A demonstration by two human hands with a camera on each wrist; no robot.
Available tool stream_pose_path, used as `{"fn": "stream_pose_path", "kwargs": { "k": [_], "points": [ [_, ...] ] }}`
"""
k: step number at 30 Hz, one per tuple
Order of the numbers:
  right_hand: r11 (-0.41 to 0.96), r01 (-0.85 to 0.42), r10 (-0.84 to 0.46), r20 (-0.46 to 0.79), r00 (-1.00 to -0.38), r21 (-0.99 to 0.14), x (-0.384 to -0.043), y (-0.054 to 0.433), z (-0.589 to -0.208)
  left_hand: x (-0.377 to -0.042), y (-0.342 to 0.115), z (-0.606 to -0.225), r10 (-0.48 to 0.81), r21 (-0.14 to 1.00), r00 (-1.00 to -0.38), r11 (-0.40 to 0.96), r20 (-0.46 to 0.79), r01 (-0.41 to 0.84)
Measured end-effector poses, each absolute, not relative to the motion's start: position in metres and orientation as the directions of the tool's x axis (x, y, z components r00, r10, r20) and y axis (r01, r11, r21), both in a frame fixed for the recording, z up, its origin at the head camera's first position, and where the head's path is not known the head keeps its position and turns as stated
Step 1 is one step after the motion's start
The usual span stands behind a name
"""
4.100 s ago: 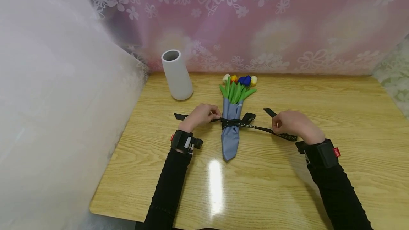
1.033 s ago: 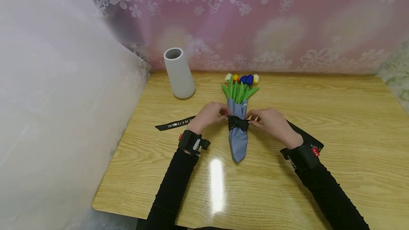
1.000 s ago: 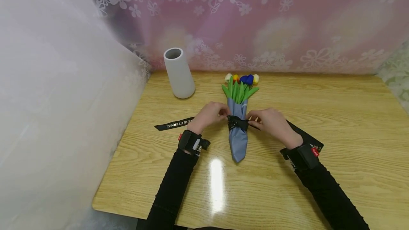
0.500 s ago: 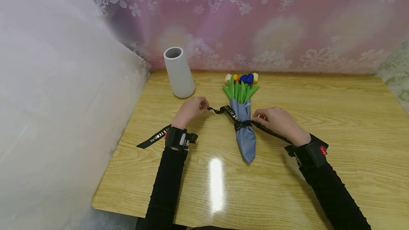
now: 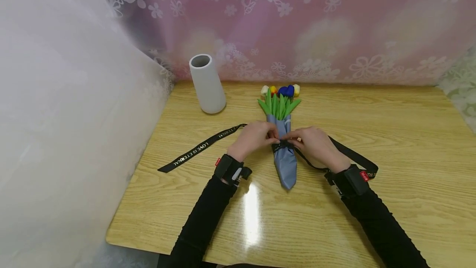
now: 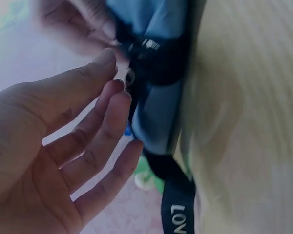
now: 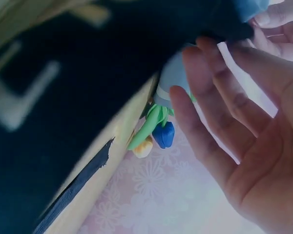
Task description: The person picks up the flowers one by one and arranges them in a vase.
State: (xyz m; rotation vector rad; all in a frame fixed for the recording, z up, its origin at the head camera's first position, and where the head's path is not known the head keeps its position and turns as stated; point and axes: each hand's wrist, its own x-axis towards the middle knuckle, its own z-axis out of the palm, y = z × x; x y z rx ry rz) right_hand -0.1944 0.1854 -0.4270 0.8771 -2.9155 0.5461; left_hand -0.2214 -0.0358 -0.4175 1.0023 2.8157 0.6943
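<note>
A bouquet of artificial tulips, in white, orange, blue and pale yellow, lies on the table with its stems in grey-blue wrapping. Round the wrapping's middle goes a black ribbon printed with white letters. My left hand pinches the ribbon at the knot from the left. From the right, my right hand pinches it between thumb and fingertips, close to the left fingers. Fingertips hide most of the knot. One tail stretches out left; the other loops behind the right wrist. Close up, dark ribbon blurs across the right wrist view.
A white vase stands upright at the back left of the wooden table. Pink floral cloth hangs behind the table, and pale sheeting covers the left side.
Half a second ago my left hand held a ribbon end out to the left; it has come back right to the knot. The bouquet has shifted slightly right since one second ago.
</note>
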Motion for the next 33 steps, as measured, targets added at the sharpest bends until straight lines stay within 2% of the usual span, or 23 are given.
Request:
{"fn": "stream_pose_path", "kwargs": {
  "k": [8,20,26,30,33],
  "points": [
    [0.757,-0.578,-0.534,0.221,-0.816,-0.304,-0.194,0.182,-0.428,-0.216,-0.027,-0.423,0.611,0.391,-0.791,0.722,0.028,0.571],
    [0.782,-0.531,-0.499,0.183,-0.847,-0.327,-0.197,0.184,-0.427,-0.217,-0.029,-0.425,0.592,0.349,-0.805,0.746,0.041,0.567],
    [0.812,-0.452,-0.463,0.066,-0.884,-0.369,-0.199,0.190,-0.423,-0.221,-0.042,-0.422,0.515,0.284,-0.857,0.822,0.000,0.494],
    [0.835,-0.415,-0.455,-0.029,-0.890,-0.361,-0.199,0.194,-0.420,-0.224,-0.054,-0.420,0.471,0.299,-0.881,0.848,-0.047,0.437],
    [0.837,-0.418,-0.464,-0.051,-0.884,-0.354,-0.198,0.196,-0.419,-0.225,-0.056,-0.419,0.469,0.321,-0.881,0.845,-0.061,0.427]
  ]
}}
